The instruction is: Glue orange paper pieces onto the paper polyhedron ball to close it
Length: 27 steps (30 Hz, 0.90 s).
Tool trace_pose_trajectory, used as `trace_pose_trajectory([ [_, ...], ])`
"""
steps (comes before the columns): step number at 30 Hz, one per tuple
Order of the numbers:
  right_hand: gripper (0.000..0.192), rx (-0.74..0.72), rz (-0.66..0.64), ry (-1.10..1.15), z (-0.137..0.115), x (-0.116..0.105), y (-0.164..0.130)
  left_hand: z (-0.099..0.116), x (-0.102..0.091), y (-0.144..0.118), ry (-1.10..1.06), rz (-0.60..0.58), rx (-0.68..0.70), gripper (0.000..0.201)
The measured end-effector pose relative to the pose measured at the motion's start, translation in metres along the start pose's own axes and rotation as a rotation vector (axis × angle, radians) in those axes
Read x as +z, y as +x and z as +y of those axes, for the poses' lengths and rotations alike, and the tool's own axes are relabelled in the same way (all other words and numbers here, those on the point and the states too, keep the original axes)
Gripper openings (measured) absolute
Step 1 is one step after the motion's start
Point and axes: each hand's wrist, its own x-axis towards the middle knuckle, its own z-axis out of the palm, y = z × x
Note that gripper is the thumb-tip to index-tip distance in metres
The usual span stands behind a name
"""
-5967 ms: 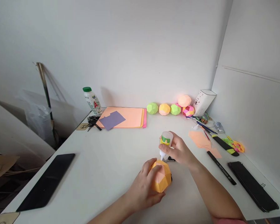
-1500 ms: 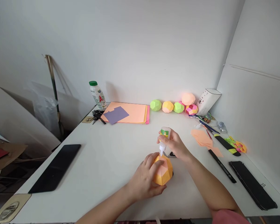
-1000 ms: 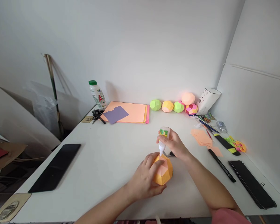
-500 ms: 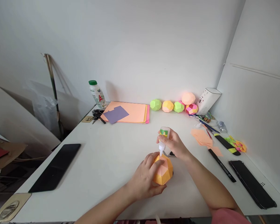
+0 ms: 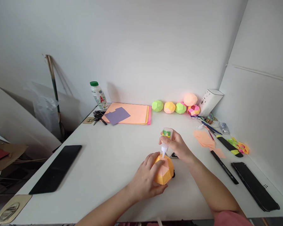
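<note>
My left hand (image 5: 146,178) is closed round a faceted paper ball (image 5: 164,175), orange with a peach patch on top, near the table's front. Fingers lie over its upper left side and the thumb is below. In my right hand (image 5: 176,145) is a small glue bottle (image 5: 167,133) with a green and yellow label, tipped nozzle down. Its white nozzle meets or nearly meets the ball's top edge. Behind the ball lies a pair of scissors (image 5: 174,155), mostly hidden by the ball and my right hand.
Several finished paper balls (image 5: 169,107) line the wall. Coloured sheets (image 5: 136,113) and a white bottle (image 5: 99,96) stand back left. A black tablet (image 5: 58,169) lies left. Peach paper pieces (image 5: 204,138), a marker (image 5: 224,167), a cutter (image 5: 229,145) and a black phone (image 5: 254,185) lie right.
The ball has shifted very slightly up and left in my left hand. The glue nozzle has moved a little to the right along the ball's top.
</note>
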Motion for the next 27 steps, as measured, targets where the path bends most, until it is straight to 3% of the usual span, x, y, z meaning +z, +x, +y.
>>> trace_pose_trajectory([
  [13, 0.031, -0.009, 0.014, -0.027, -0.004, -0.002, -0.001, -0.001, 0.002, -0.001, 0.039, 0.009, -0.011, 0.070],
  [21, 0.031, -0.019, 0.032, -0.058, -0.009, -0.008, -0.002, 0.000, 0.001, 0.000, 0.095, 0.084, 0.002, 0.067],
  [27, 0.033, -0.024, 0.197, 0.030, -0.015, -0.028, 0.000, -0.003, 0.002, 0.001, 0.180, 0.163, 0.053, 0.064],
])
